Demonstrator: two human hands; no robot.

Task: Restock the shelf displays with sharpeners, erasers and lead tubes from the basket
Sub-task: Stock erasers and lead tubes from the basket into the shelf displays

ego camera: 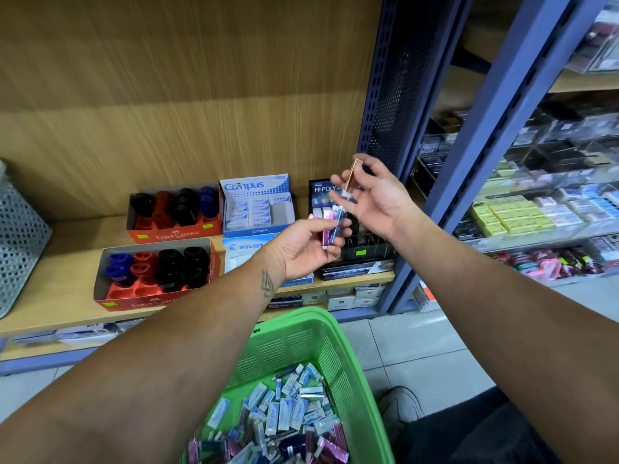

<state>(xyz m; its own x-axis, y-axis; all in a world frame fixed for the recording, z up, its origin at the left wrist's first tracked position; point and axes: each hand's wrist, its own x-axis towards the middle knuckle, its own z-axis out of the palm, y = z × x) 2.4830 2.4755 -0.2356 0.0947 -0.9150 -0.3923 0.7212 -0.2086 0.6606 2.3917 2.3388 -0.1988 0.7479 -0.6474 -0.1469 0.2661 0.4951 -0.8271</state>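
Note:
My left hand [306,244] grips a small bundle of pink, blue and white lead tubes [331,227] in front of the shelf. My right hand [371,192] pinches a single orange lead tube [352,177], held upright just above the dark Hi-Polymer lead display [323,192]. Below my arms, the green basket [321,333] holds several white-and-blue erasers [291,406] and more pink and purple lead tubes [330,447]. On the shelf stand two red Faber-Castell sharpener trays [157,298] [174,234], a Campus eraser box [256,205] and a Pilot box [241,252].
A perforated metal bin [18,236] stands at the left end of the wooden shelf [63,272]. A blue steel upright [475,155] divides this bay from the stocked shelves on the right. My shoe [400,408] rests on the tiled floor beside the basket.

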